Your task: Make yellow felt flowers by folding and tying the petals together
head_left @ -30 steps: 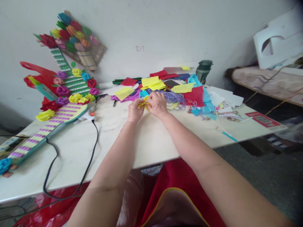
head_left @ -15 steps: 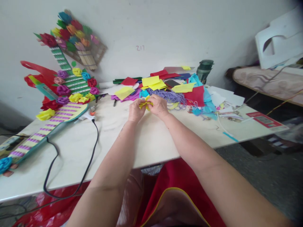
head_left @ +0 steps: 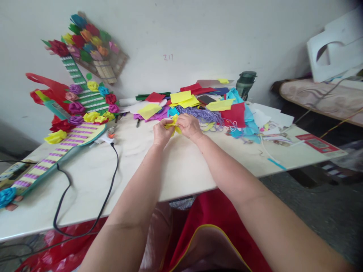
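Observation:
Between my two hands, just above the table, is a crumpled piece of yellow paper [head_left: 176, 124]. My left hand [head_left: 162, 133] pinches its left side. My right hand [head_left: 190, 126] grips the other side, with its fingers closed. Folds of the paper stick up and hang down between the hands. Right behind them lie purple shredded strands [head_left: 201, 115], a flat yellow sheet [head_left: 149, 111] and a small blue paper piece [head_left: 172, 112].
Paper flowers cover a green striped craft guitar [head_left: 90, 100] at left. A black cable [head_left: 117, 166] and a glue gun [head_left: 104, 139] lie near it. A dark green bottle [head_left: 246, 85] stands behind blue and red paper. The table edge [head_left: 187, 194] is close to me.
My hands have moved slightly apart, and more of the yellow paper shows between them. Both still hold it in nearly the same place.

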A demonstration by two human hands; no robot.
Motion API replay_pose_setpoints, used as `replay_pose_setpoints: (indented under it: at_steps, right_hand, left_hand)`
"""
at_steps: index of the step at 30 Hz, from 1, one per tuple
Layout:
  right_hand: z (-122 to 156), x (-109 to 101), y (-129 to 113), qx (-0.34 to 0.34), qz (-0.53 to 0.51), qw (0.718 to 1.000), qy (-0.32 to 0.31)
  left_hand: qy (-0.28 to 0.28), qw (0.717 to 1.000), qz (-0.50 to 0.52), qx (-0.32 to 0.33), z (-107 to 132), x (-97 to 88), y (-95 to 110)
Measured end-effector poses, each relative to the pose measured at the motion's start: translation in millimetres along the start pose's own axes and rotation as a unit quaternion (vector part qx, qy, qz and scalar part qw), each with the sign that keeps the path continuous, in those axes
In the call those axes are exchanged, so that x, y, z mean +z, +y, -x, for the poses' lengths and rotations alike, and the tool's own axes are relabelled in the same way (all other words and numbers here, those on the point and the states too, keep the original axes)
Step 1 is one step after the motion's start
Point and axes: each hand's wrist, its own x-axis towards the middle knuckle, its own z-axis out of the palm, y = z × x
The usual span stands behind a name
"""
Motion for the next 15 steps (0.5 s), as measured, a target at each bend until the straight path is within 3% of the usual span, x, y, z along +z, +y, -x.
replay_pose_setpoints:
  at_steps: [5,15]
  right_hand:
    - [0.2,3.0,-4.3,-0.034,0.032,0.999,0.000]
    - [4.9,8.4,-2.3,0.060,-0.020,0.996,0.060]
  left_hand:
    - [0.015,0.999,0.029,-0.017,-2.2,0.1,-3.5]
    - [0.023,0.996,0.082,0.030,-5.4,0.5,-11.8]
